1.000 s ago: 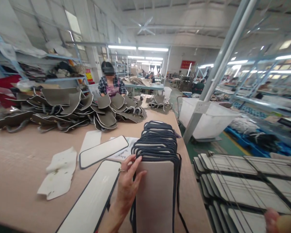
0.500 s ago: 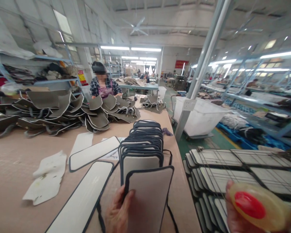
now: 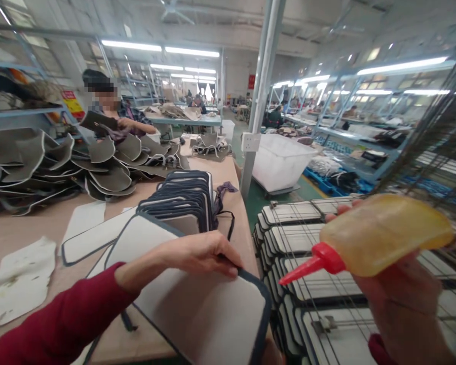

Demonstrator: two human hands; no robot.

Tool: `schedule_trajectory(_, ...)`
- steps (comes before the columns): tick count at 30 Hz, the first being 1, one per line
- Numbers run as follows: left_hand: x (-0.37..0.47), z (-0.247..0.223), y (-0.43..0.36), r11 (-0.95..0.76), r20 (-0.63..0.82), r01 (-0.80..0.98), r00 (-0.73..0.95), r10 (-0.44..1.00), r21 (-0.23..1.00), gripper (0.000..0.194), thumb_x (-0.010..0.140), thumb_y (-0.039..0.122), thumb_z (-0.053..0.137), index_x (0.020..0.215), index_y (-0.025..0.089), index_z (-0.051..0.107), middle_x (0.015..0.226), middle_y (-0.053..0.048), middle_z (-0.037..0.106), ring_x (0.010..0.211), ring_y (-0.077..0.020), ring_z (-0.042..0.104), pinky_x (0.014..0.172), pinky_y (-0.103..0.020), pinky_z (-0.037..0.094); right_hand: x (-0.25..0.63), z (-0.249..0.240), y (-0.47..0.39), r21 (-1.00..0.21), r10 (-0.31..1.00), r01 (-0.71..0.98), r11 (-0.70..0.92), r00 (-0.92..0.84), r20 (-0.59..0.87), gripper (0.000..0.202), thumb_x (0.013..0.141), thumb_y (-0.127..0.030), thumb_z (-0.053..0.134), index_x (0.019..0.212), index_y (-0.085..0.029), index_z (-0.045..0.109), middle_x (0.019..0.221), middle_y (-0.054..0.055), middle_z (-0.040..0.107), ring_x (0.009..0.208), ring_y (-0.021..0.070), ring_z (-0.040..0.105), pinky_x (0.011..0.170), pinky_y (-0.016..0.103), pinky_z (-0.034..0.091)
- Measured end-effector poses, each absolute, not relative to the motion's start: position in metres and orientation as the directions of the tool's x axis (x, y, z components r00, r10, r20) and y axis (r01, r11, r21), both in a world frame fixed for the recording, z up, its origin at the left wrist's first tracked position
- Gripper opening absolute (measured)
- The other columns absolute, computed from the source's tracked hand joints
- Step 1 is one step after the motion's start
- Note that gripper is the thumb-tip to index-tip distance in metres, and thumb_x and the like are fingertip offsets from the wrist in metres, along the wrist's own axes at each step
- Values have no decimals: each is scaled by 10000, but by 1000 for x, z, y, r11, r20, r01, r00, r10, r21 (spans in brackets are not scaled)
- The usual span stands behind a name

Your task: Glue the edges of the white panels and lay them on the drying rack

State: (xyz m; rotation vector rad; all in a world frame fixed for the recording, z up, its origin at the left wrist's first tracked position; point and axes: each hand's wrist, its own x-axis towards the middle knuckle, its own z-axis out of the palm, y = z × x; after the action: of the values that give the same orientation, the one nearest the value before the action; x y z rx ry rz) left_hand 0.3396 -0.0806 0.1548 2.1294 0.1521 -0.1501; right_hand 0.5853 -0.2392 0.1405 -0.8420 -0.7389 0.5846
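My left hand (image 3: 203, 253) reaches across from the left with its fingers closed over the dark-bound edge of a pale panel (image 3: 175, 309). The panel slants over the table's near edge, its rounded corner toward the right. In my right hand (image 3: 406, 289) is a translucent yellow squeeze bottle (image 3: 383, 233) with a red nozzle. The bottle is tilted, its tip pointing down and left, apart from the panel. Behind my left hand, a stack of dark-edged panels (image 3: 182, 197) stands on the table. A small skin-toned shape at the bottom edge cannot be made out.
To the right, wire racks (image 3: 300, 213) carry more pale panels. Curved grey-brown pieces (image 3: 110, 177) are heaped at the table's left, where a co-worker (image 3: 112, 111) handles one. Beyond the table's right edge stand a metal post (image 3: 264, 86) and a white bin (image 3: 279, 162).
My left hand has gone from the panel's left side to its upper edge, and the panel has tilted over. The bottle has come up, its nozzle now pointing left. The view has swung right.
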Motion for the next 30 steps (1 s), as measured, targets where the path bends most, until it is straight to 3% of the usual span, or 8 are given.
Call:
schedule_trajectory(5, 373, 175, -93, -516, -152, 84, 984, -91, 852, 184, 861, 170, 596, 908, 93, 757, 773, -56, 703, 685, -136, 586, 608, -156, 425, 602, 144, -252, -838, 807, -220, 499, 470, 357, 582, 621, -475, 821, 1139, -266, 657, 1076, 44, 683, 919, 274, 675, 742, 365, 596)
schedule_trajectory(8, 385, 182, -100, -512, -140, 60, 983, -119, 857, 156, 834, 158, 629, 863, 99, 771, 720, -55, 696, 632, -128, 574, 580, -154, 428, 610, 144, -257, -845, 816, -219, 487, 459, 351, 659, 560, -496, 851, 1138, -247, 655, 1050, 87, 684, 889, 292, 680, 736, 412, 586)
schedule_trajectory(15, 400, 188, -108, -419, -175, 94, 971, -160, 903, 180, 769, 270, 731, 859, 129, 796, 757, -66, 744, 696, -174, 649, 636, -188, 488, 613, 150, -257, -838, 814, -193, 511, 422, 400, 622, 529, -483, 856, 1078, -243, 688, 951, 111, 700, 752, 298, 690, 629, 447, 574)
schedule_trajectory(20, 401, 189, -107, -376, -191, 110, 964, -185, 920, 209, 754, 274, 747, 872, 109, 796, 795, -69, 757, 756, -196, 675, 683, -197, 507, 609, 149, -255, -854, 824, -185, 487, 420, 380, 628, 529, -509, 848, 1072, -239, 687, 963, 102, 700, 788, 303, 692, 653, 441, 573)
schedule_trajectory(26, 394, 188, -101, -399, -193, 104, 963, -188, 911, 169, 777, 118, 679, 899, 92, 792, 834, -64, 759, 810, -197, 685, 723, -187, 503, 608, 143, -258, -854, 821, -220, 471, 463, 333, 662, 508, -464, 858, 1107, -251, 672, 981, 90, 703, 797, 315, 694, 647, 427, 592)
schedule_trajectory(30, 392, 187, -97, -405, -176, 84, 965, -194, 910, 173, 776, 98, 664, 892, 85, 791, 824, -63, 755, 808, -206, 686, 710, -192, 500, 606, 146, -257, -846, 827, -220, 486, 427, 365, 624, 504, -488, 853, 1063, -262, 693, 956, 103, 708, 806, 342, 694, 643, 451, 587)
